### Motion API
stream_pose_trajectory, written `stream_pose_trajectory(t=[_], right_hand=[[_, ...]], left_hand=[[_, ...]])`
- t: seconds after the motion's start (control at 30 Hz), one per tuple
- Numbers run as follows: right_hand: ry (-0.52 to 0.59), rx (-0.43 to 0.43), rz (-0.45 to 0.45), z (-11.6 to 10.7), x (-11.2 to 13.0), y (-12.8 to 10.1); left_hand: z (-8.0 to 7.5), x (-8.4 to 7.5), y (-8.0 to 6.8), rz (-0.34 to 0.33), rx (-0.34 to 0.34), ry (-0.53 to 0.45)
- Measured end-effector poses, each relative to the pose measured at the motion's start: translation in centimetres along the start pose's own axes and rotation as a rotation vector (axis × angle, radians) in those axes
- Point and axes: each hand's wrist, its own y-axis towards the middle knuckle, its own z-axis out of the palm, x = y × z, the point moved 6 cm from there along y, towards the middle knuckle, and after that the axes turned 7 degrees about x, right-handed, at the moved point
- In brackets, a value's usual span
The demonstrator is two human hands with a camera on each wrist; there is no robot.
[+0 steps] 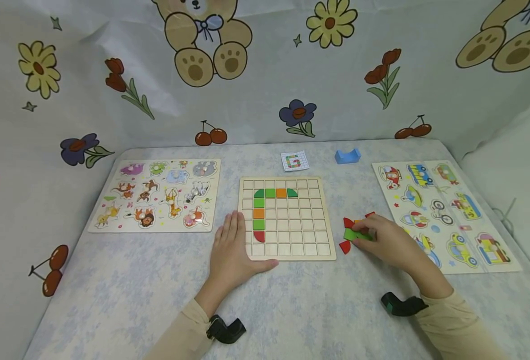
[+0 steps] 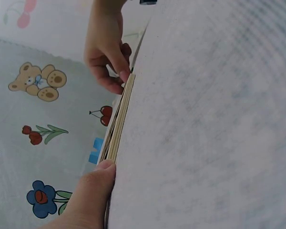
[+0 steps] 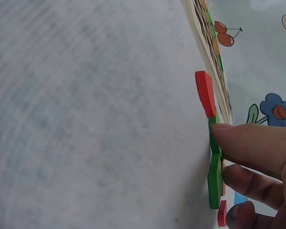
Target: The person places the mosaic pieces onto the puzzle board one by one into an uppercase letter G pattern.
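I have the left hand [image 1: 233, 247] lying flat on the tabletop [image 1: 125, 295], fingers straight and relaxed, its edge against the lower left corner of the wooden grid board [image 1: 287, 218], steadying it. My right hand [image 1: 388, 240] is over the small pile of loose tiles [image 1: 347, 245] just right of the board; in the right wrist view its fingers [image 3: 248, 143] are curled onto a green tile [image 3: 214, 176], thumb pressing its upper edge, with a red tile [image 3: 205, 93] lying next to it. As I judge it, I am at the picking step: a tile is being taken from the pile to go into the grid. The next move calls for lifting the green piece clear of the red ones and carrying it left to an open cell, checked against the pattern card [image 1: 294, 161] beyond the board. The board already holds a row of green, green, orange and green pieces near the top, then green, orange, green and a red half-round running down its left column; the remaining cells are bare. A blue block [image 1: 348, 156] sits beside the card, an animal puzzle board [image 1: 156, 195] lies well to the left and a vehicle puzzle board [image 1: 449, 210] to the right.
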Motion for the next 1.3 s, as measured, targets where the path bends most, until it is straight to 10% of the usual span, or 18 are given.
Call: stream_pose_trajectory(t=[0.67, 1.3], right_hand=[[0.128, -0.075, -0.041, 0.1, 1.2, 1.2], [0.359, 0.087, -0.213, 5.4, 12.0, 6.8]], left_hand=[[-0.1, 0.0, 0.0, -0.001, -0.004, 0.015], [0.0, 0.0, 0.0, -0.005, 0.0, 0.025]])
